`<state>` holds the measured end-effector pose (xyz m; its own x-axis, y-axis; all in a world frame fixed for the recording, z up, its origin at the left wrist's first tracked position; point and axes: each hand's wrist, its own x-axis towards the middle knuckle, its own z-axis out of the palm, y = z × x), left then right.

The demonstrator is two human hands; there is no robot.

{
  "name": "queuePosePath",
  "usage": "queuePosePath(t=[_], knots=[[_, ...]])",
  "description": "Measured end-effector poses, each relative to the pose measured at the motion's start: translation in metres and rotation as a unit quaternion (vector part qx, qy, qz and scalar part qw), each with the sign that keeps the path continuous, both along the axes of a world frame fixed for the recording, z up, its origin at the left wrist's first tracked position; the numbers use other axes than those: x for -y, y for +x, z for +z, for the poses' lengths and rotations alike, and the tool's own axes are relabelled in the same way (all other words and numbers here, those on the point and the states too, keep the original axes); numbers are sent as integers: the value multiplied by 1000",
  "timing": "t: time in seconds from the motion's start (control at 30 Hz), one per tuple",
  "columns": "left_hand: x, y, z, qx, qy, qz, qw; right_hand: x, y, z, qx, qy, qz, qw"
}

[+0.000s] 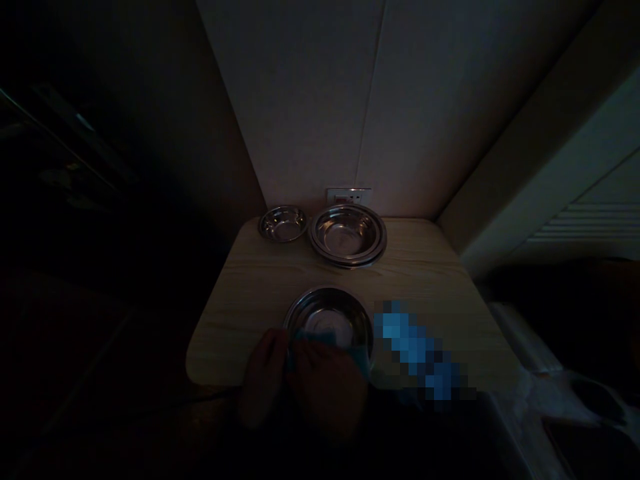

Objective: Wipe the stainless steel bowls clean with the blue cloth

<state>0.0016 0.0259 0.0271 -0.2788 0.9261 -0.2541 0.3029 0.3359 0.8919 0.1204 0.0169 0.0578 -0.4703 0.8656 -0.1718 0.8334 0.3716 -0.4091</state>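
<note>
While right hand (327,387), fingers pressed together, is pressing blue cloth (359,357), lower-centre metal bowl (350,310) is seeming light, slippery | hold: rim (327,288) | left hand (263,377) fingers: cannot tell

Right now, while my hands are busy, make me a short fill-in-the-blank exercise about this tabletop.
1. The blue cloth in the front bowl lies under the person's ____ hand.
2. The left hand is at the front bowl's ____ side.
3. The small bowl stands ____ from the person than the front bowl.
4. The bowl stack is to the small bowl's ____.

Missing words: right; left; farther; right.
</note>
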Motion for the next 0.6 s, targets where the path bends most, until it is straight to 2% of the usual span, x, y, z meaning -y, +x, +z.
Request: queuePosePath(t=[0.2, 0.3, 0.4, 0.5, 0.6], knots=[[3, 4, -2, 21, -23, 38, 999, 1, 18, 11, 15, -16, 24, 999], [4, 6, 2, 15, -24, 23, 999, -2, 22, 15, 20, -19, 27, 999], [3, 4, 5, -2, -24, -3, 1000, -12, 14, 10, 0, 23, 26, 999], [2, 3, 5, 3, -22, -4, 1000, -25, 7, 3, -5, 59, 2, 998], [1, 4, 4, 5, -28, 8, 1000, -35, 9, -1, 43, 65, -61, 995]])
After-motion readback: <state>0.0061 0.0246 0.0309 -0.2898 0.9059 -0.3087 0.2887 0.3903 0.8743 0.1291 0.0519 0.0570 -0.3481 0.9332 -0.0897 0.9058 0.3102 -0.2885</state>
